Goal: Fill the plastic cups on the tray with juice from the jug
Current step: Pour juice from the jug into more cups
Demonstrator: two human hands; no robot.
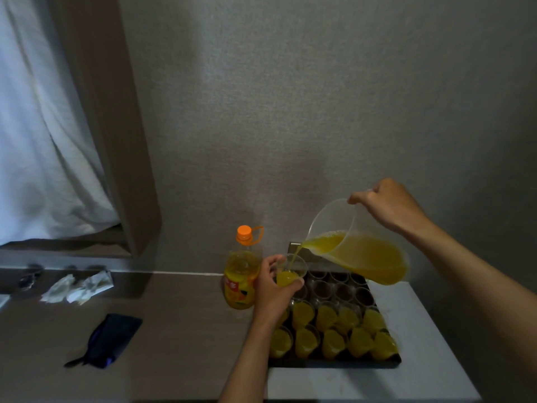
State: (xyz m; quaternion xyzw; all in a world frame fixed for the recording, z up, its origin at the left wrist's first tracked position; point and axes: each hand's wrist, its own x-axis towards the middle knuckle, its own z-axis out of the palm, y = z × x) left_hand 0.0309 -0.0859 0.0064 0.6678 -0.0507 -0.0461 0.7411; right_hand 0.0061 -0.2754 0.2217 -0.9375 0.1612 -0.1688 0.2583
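My right hand grips the handle of a clear plastic jug, tilted to the left, and a thin stream of orange juice runs from its spout. My left hand holds a clear plastic cup lifted above the tray's far left corner; the cup is partly filled. The dark tray holds several cups: the two near rows are full of juice, the far rows are empty.
An orange-capped juice bottle stands just left of my left hand. Crumpled white paper and a dark pouch lie on the brown counter at left. The tray rests on a white surface. A wall stands close behind.
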